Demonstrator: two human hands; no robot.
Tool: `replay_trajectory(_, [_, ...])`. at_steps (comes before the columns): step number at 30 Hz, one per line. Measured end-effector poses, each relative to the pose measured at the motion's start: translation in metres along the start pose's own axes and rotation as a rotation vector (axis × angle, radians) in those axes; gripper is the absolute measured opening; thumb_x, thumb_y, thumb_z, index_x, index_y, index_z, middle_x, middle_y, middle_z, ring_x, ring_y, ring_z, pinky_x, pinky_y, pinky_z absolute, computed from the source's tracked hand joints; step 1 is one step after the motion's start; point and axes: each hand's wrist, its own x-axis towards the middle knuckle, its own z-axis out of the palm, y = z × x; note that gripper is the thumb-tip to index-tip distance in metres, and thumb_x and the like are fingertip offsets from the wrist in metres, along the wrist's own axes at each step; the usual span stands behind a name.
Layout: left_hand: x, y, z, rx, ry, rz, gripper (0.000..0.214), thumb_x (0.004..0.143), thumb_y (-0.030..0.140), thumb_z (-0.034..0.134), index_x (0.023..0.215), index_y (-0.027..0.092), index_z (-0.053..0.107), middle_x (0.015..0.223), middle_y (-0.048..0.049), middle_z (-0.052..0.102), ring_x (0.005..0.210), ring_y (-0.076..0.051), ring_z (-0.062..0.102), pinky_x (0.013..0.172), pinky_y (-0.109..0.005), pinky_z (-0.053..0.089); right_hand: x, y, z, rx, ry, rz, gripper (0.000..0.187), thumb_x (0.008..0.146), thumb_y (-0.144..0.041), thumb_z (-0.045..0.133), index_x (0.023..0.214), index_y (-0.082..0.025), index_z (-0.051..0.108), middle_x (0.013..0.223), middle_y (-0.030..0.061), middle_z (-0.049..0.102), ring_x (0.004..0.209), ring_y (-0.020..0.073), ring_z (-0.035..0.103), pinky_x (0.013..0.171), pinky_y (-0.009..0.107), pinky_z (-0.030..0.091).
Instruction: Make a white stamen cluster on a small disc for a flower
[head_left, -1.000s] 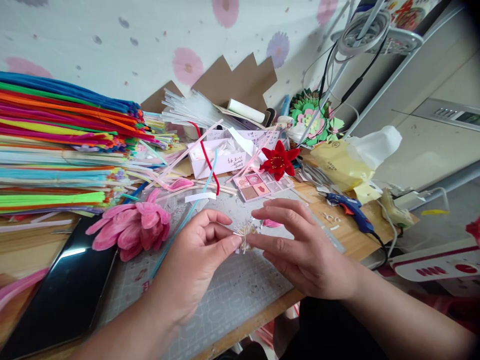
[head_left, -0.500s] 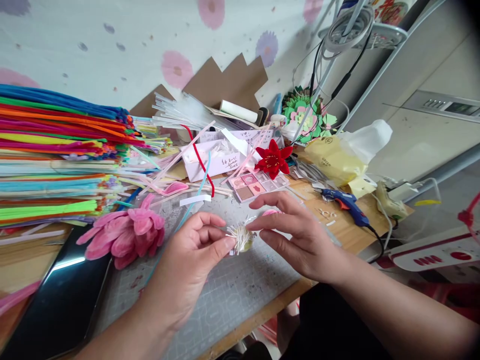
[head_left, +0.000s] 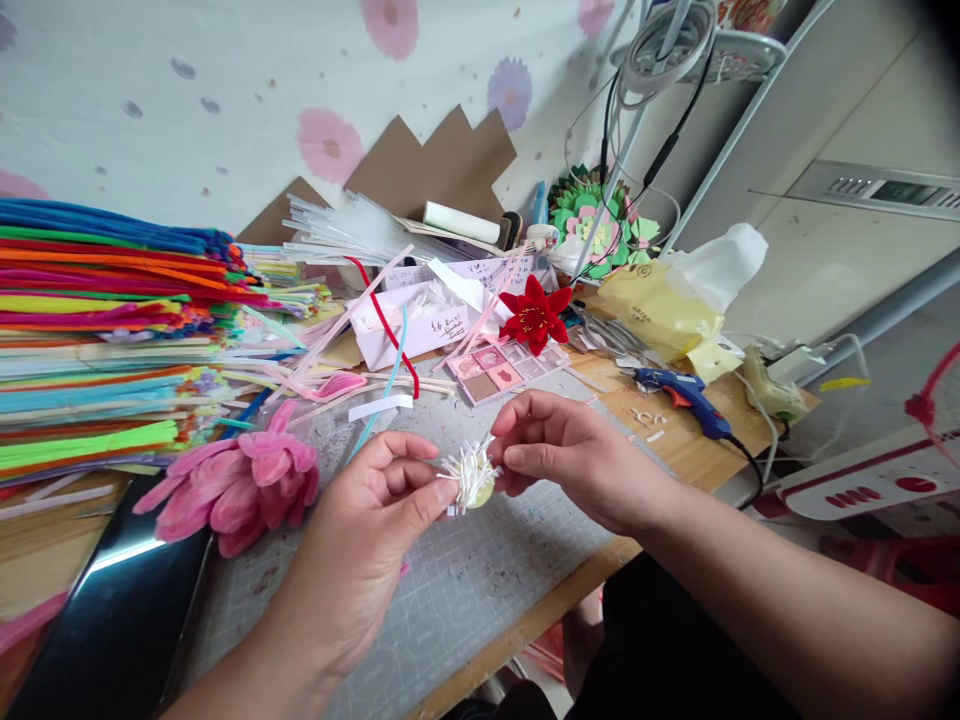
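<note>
My left hand (head_left: 375,535) pinches a small bundle of white stamens (head_left: 466,476) with a yellow-green base, held just above the grey cutting mat (head_left: 465,590). My right hand (head_left: 574,455) is closed in a pinch on the right side of the same bundle, fingers curled in. A pink pipe-cleaner flower (head_left: 236,485) lies on the mat to the left of my left hand. A red flower (head_left: 534,315) stands behind, beside a makeup palette (head_left: 499,368).
A tall stack of coloured pipe cleaners (head_left: 105,330) fills the left. A black tablet (head_left: 105,620) lies at front left. A blue glue gun (head_left: 686,398) and its cord rest on the wooden table at right, near a yellow tissue pack (head_left: 660,310). Paper flowers (head_left: 592,225) and lamp stand stand at the back.
My right hand's fingers have curled from stretched out into a pinch on the stamen bundle. The bundle has turned so its white tips fan out. The view has shifted slightly right.
</note>
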Motion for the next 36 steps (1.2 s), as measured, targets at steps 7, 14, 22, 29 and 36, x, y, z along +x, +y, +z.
replay_trajectory(7, [0.000, -0.002, 0.000, 0.034, 0.014, 0.017, 0.031, 0.070, 0.028, 0.076, 0.092, 0.023, 0.055, 0.068, 0.0042, 0.066, 0.064, -0.012, 0.057, 0.055, -0.021, 0.037, -0.001, 0.001, 0.002, -0.262, 0.085, -0.155, 0.028, 0.071, -0.014, 0.071, 0.085, -0.019, 0.048, 0.069, -0.0034, 0.063, 0.057, 0.0087, 0.061, 0.054, 0.021, 0.050])
replay_trajectory(14, [0.002, -0.004, 0.001, 0.108, -0.026, 0.127, 0.026, 0.073, 0.023, 0.075, 0.090, 0.021, 0.056, 0.069, 0.0041, 0.069, 0.068, -0.012, 0.061, 0.064, -0.022, 0.042, -0.011, -0.013, 0.005, -1.063, 0.154, -0.685, 0.014, 0.079, -0.008, 0.062, 0.086, -0.018, 0.057, 0.075, -0.0004, 0.066, 0.065, 0.0103, 0.061, 0.061, 0.022, 0.049])
replay_trajectory(22, [0.001, -0.004, 0.000, 0.091, -0.058, 0.127, 0.024, 0.072, 0.022, 0.076, 0.089, 0.021, 0.058, 0.068, 0.0041, 0.068, 0.067, -0.012, 0.062, 0.063, -0.023, 0.043, -0.006, -0.013, 0.005, -1.213, 0.118, -0.822, 0.009, 0.087, -0.013, 0.062, 0.093, -0.019, 0.060, 0.076, 0.0015, 0.068, 0.067, 0.0133, 0.062, 0.061, 0.024, 0.049])
replay_trajectory(29, [0.001, -0.002, 0.000, -0.010, -0.036, 0.090, 0.027, 0.072, 0.024, 0.077, 0.090, 0.021, 0.058, 0.066, 0.0045, 0.064, 0.066, -0.012, 0.058, 0.063, -0.023, 0.042, -0.015, -0.009, -0.001, -1.250, 0.063, -1.017, 0.025, 0.089, -0.012, 0.054, 0.111, -0.018, 0.063, 0.117, 0.0135, 0.064, 0.107, 0.0241, 0.060, 0.089, 0.042, 0.053])
replay_trajectory(36, [0.000, -0.005, -0.004, -0.092, -0.061, 0.066, 0.026, 0.074, 0.025, 0.075, 0.093, 0.024, 0.057, 0.068, 0.0060, 0.065, 0.068, -0.010, 0.058, 0.064, -0.022, 0.041, -0.021, 0.003, -0.008, -1.456, -0.101, -0.924, 0.039, 0.093, -0.034, 0.056, 0.130, -0.020, 0.058, 0.144, 0.0152, 0.045, 0.136, 0.0371, 0.032, 0.103, 0.060, 0.041])
